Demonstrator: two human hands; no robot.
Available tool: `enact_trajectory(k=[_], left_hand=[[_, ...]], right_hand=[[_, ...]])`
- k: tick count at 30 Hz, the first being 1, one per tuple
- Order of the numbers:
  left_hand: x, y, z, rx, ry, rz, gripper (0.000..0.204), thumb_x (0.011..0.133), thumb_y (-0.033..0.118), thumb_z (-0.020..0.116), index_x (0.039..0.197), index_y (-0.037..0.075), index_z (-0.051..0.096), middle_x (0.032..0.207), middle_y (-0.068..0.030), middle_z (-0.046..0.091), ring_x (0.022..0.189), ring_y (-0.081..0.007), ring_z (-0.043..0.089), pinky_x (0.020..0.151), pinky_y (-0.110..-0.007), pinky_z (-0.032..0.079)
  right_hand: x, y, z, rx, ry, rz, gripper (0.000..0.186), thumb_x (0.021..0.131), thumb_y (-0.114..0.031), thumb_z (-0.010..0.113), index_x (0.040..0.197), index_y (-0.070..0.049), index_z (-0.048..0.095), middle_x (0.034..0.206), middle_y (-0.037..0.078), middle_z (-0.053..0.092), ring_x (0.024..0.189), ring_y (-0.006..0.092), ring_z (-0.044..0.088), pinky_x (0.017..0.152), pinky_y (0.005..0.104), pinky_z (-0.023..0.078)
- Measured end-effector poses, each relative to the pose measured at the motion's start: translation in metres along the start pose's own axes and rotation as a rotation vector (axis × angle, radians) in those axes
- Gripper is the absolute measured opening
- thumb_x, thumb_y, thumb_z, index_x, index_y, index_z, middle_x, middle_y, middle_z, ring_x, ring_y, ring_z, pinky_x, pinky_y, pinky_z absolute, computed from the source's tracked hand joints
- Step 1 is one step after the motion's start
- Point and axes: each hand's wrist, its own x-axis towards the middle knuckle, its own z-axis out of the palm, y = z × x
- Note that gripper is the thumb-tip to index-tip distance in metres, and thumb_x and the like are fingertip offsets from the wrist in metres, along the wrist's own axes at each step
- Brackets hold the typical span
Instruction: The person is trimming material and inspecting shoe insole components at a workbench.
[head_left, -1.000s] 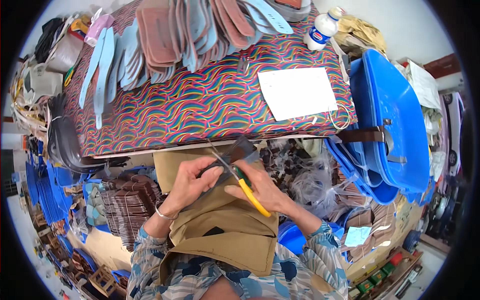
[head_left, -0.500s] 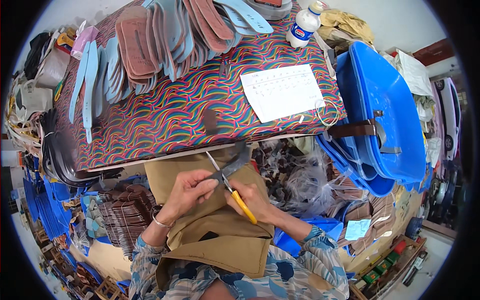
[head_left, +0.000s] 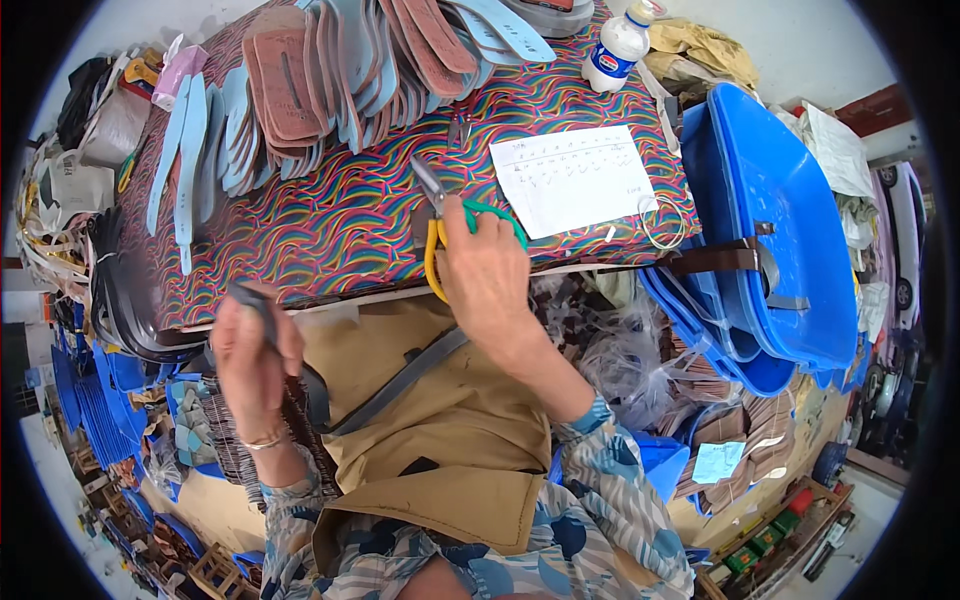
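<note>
My left hand (head_left: 250, 365), smeared a little by motion, is closed on a dark grey strap (head_left: 395, 385) left of my lap. The strap loops down and runs across the tan apron (head_left: 400, 440) toward my right wrist. On the near part of the table, my right hand (head_left: 488, 275) grips scissors (head_left: 430, 182) with yellow and green handles, blades pointing away from me. Beside the scissors lies a small dark brown piece (head_left: 421, 230), partly covered by them.
Stacks of reddish-brown and light blue strap pieces (head_left: 290, 90) lie on the table's (head_left: 350, 240) far side. Small snips (head_left: 459, 132), a written sheet (head_left: 570, 180) and a bottle (head_left: 615, 50) are there too. Blue tubs (head_left: 780, 230) stand at the right, black strap coils (head_left: 110, 280) at the left.
My right hand has moved forward from over my lap to the table with the scissors. My left hand has moved left, drawing the strap with it. The hands are now far apart.
</note>
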Motion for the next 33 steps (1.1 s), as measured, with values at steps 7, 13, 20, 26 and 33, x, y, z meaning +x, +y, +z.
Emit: enact_trajectory(k=[7,13,20,26,33], left_hand=[[-0.012,0.088,-0.047,-0.606,0.03,0.169,0.024,0.104,0.01,0.038,0.126,0.0,0.04,0.079,0.0005,0.03,0.064,-0.0105,0.029,0.06,-0.026,0.029],[-0.04,0.165,-0.14,-0.829,-0.007,0.329,0.019,0.103,0.009,0.039,0.118,-0.003,0.042,0.082,-0.0014,0.03,0.069,-0.013,0.03,0.066,-0.027,0.03],[-0.101,0.193,-0.355,-0.491,0.236,0.35,0.022,0.1,0.012,0.048,0.115,-0.004,0.047,0.085,-0.0042,0.038,0.079,-0.0163,0.037,0.073,-0.032,0.037],[-0.137,0.106,-0.43,-0.052,0.717,0.414,0.022,0.1,0.016,0.05,0.114,-0.001,0.05,0.086,-0.0022,0.04,0.076,-0.0146,0.037,0.071,-0.029,0.037],[-0.2,0.078,-0.505,-0.372,0.244,0.344,0.023,0.101,0.015,0.049,0.118,-0.001,0.049,0.086,-0.0021,0.041,0.076,-0.014,0.039,0.074,-0.024,0.037]], right_hand=[[-0.026,-0.073,-0.015,0.885,-0.114,-0.387,0.062,0.076,-0.027,0.074,0.125,0.0,0.049,0.124,0.025,0.05,0.11,0.0397,0.053,0.091,0.0451,0.046],[-0.052,-0.092,0.014,1.15,-0.735,-0.467,0.048,0.079,-0.031,0.07,0.117,-0.005,0.054,0.096,0.022,0.062,0.088,0.0368,0.062,0.072,0.0473,0.05],[-0.09,0.022,0.002,0.494,-0.583,-0.376,0.012,0.083,-0.016,0.06,0.088,-0.007,0.055,0.06,0.015,0.058,0.058,0.0372,0.06,0.052,0.0481,0.046],[-0.098,0.025,-0.083,0.588,-0.798,-0.422,0.02,0.081,-0.018,0.066,0.094,-0.008,0.055,0.077,0.01,0.06,0.067,0.0332,0.062,0.053,0.0438,0.048],[-0.108,0.045,-0.057,0.248,-0.377,-0.448,0.032,0.072,-0.015,0.068,0.103,-0.011,0.062,0.069,0.004,0.052,0.061,0.0218,0.057,0.052,0.0372,0.043]])
